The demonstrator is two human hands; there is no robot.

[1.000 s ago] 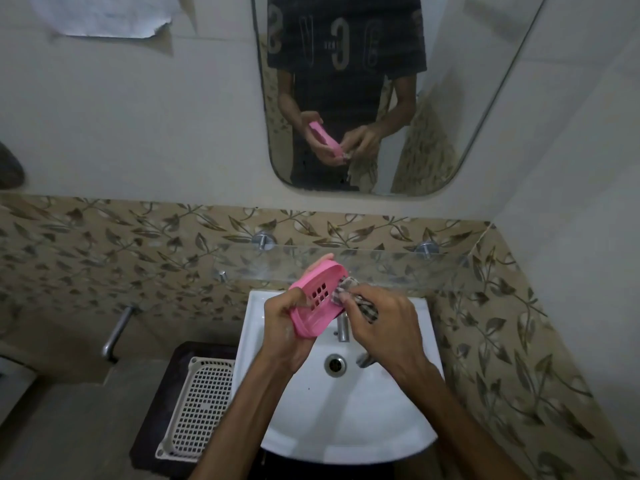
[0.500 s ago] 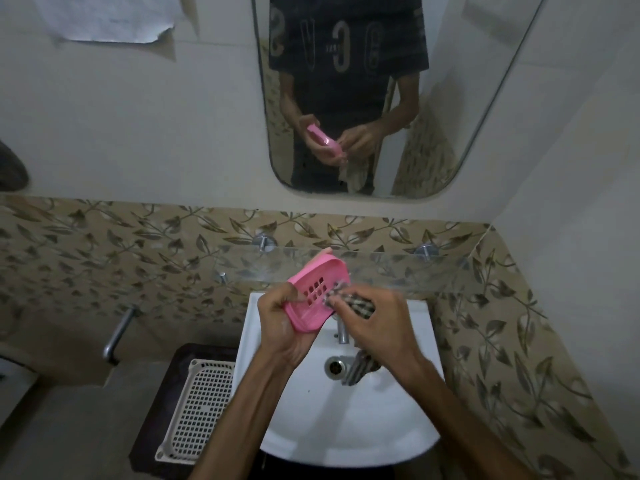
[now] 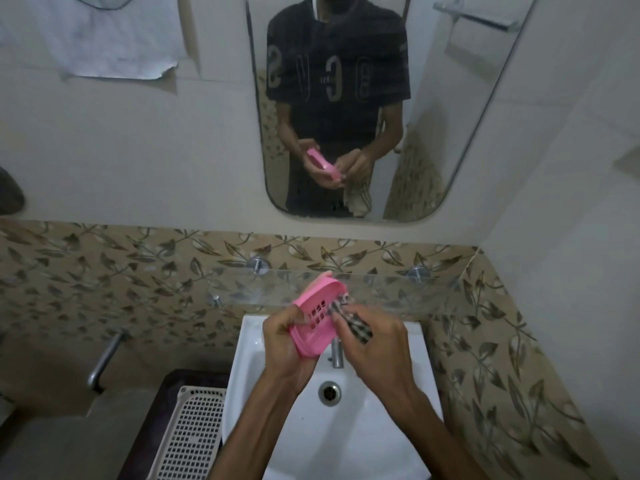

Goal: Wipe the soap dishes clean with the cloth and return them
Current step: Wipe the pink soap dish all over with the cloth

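A pink slotted soap dish (image 3: 316,318) is held tilted over the white washbasin (image 3: 349,445), its perforated face turned toward me. My left hand (image 3: 285,351) grips its lower left edge. My right hand (image 3: 375,344) pinches a checked cloth (image 3: 349,318) and presses it against the dish's right side. Most of the cloth is bunched inside my fingers. The mirror (image 3: 381,109) shows both hands, the dish and a hanging tail of cloth.
A glass shelf (image 3: 388,289) on two metal pegs runs just behind the dish. The tap (image 3: 336,355) stands under my hands, the drain (image 3: 329,392) below it. A white perforated tray (image 3: 192,434) lies left of the basin, near a metal pipe (image 3: 105,358).
The view has tipped up, showing more of the mirror. The cloth's tail no longer hangs over the drain. The dish stays in my left hand while the cloth rubs its right side.
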